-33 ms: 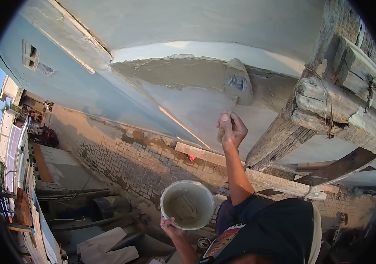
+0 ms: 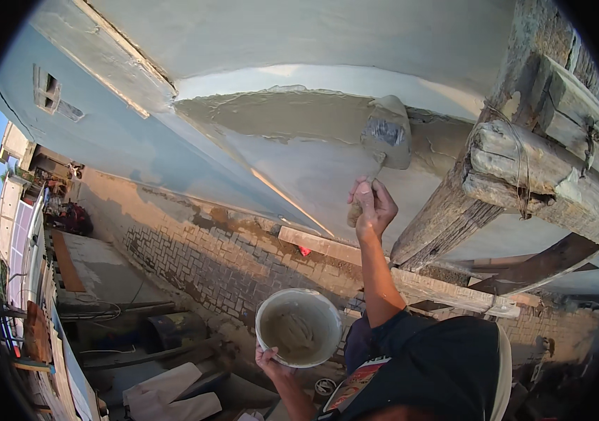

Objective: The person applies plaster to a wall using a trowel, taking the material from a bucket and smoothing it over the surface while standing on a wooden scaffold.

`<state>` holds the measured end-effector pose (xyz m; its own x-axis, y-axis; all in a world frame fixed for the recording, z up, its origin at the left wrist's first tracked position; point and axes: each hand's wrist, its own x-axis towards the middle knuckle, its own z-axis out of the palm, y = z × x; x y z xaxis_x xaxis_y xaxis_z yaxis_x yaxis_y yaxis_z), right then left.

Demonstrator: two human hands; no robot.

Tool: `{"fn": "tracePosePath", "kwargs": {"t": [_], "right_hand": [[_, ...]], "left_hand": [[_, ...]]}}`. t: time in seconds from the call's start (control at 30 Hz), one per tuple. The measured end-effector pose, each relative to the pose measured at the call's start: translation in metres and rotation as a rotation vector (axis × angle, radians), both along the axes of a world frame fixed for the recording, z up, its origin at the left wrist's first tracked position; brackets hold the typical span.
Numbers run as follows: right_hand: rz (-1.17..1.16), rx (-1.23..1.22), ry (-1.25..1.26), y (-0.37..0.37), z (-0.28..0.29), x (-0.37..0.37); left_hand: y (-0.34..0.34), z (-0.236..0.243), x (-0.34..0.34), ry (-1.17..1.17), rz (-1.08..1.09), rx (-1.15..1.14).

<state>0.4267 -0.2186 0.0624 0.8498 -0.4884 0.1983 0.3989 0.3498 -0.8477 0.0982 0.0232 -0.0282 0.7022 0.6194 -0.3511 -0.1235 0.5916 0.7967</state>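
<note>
My right hand (image 2: 374, 207) grips the handle of a trowel (image 2: 387, 133), whose mortar-smeared blade lies against the wall. Leftward from the blade runs a band of wet grey mortar (image 2: 271, 116), with a rough upper edge below a pale strip of wall. Low in the view, my left hand (image 2: 268, 359) closes on the rim of a round, pale bucket (image 2: 263, 335). Some grey mortar (image 2: 298, 333) sits inside the bucket. Its far side is away from my fingers.
Weathered timber posts (image 2: 447, 217) bound with wire (image 2: 522, 168) stand close on the right. A plank (image 2: 454, 293) runs below them. Far beneath lies a brick-paved lane (image 2: 201, 245). Boards and a dark barrel (image 2: 173, 330) are at lower left.
My right hand and the trowel have shifted slightly to the right along the wall, and the mortar band reaches a little further. My left hand and the bucket stay in place.
</note>
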Motion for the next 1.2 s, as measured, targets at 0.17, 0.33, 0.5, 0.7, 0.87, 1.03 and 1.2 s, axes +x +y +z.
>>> {"fn": "tracePosePath", "kwargs": {"t": [0.17,0.33,0.5,0.7,0.87,1.03,1.2], "right_hand": [[0.113,0.263,-0.257,-0.017,-0.003,-0.009],[0.268,0.07,-0.222,0.0,-0.003,0.028],[0.269,-0.419,0.012,0.019,-0.019,0.02],[-0.144,-0.121,-0.067,-0.021,-0.01,-0.003],[0.08,0.397,-0.334,-0.025,-0.003,-0.011],[0.265,0.116,-0.234,-0.015,0.013,0.014],[0.472,-0.219,0.01,0.024,-0.001,0.025]], "left_hand": [[0.005,-0.004,-0.004,-0.003,-0.069,0.011],[0.01,-0.009,-0.003,-0.014,-0.067,0.02],[0.013,-0.017,0.001,-0.06,-0.11,0.012],[0.001,-0.002,0.002,-0.007,-0.076,-0.006],[0.003,-0.007,-0.006,0.027,-0.078,0.04],[0.002,-0.006,-0.01,0.032,-0.064,0.04],[0.0,-0.015,-0.01,0.038,-0.05,0.034]]}}
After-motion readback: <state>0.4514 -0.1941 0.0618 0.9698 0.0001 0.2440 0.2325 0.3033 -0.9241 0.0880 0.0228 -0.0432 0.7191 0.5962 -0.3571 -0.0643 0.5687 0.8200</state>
